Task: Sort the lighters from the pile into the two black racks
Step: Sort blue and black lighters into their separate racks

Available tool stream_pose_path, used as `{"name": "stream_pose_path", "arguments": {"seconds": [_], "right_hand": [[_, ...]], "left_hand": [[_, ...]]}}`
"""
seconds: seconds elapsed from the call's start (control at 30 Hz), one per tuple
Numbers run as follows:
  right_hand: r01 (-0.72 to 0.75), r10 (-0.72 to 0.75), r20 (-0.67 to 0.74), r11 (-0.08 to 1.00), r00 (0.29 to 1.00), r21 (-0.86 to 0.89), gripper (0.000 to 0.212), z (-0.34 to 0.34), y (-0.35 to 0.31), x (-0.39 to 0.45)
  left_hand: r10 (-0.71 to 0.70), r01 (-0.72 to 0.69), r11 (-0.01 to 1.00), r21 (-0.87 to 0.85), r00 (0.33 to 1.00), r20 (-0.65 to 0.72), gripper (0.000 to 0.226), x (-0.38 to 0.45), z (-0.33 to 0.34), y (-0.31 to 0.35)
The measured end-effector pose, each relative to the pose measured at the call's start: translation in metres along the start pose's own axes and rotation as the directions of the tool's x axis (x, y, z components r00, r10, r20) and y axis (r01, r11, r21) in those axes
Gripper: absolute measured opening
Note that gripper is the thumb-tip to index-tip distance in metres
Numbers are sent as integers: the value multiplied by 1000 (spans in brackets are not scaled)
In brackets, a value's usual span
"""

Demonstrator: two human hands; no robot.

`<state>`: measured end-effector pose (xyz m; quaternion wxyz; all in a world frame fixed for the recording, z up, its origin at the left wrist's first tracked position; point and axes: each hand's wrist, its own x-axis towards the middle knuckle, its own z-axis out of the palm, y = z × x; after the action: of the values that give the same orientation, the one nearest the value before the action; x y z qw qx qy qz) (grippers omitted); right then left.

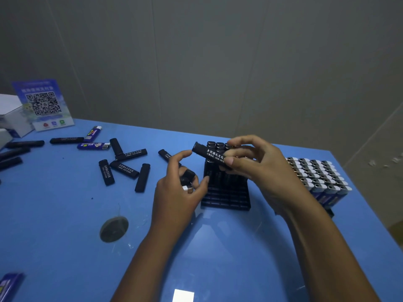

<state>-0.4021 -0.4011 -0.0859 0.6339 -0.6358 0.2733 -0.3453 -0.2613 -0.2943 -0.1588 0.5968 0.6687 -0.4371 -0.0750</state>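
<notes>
My right hand (pixel 255 164) pinches a black lighter (pixel 209 154) with white print, held tilted above the near black rack (pixel 226 199). That rack has a few black lighters standing in its far rows. My left hand (pixel 176 192) curls round another black lighter (pixel 187 178) just left of the rack. A second rack (pixel 320 177) to the right is packed with blue lighters with white and metal tops. Loose black lighters (pixel 124 170) and two blue lighters (pixel 93 146) lie scattered on the blue table (pixel 65 214) to the left.
A QR-code stand (pixel 43 104) and white boxes (pixel 11 114) sit at the back left. A round metal disc (pixel 113 228) is set in the table. A blue pack (pixel 8 284) lies at the near left edge. The grey wall rises behind.
</notes>
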Motion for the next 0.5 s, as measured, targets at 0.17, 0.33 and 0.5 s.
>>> {"name": "stream_pose_path", "arguments": {"seconds": [0.17, 0.33, 0.5], "right_hand": [[-24, 32, 144, 998, 989, -58, 37, 0, 2, -1], [-21, 39, 180, 995, 983, -100, 31, 1, 2, -2], [2, 6, 143, 998, 990, -57, 60, -2, -4, -5]], "left_hand": [[-5, 5, 1000, -6, 1000, -7, 51, -1, -1, 0], [1, -1, 1000, 4, 1000, -3, 52, 0, -1, 1], [-7, 7, 1000, 3, 1000, -3, 53, 0, -1, 1]]}}
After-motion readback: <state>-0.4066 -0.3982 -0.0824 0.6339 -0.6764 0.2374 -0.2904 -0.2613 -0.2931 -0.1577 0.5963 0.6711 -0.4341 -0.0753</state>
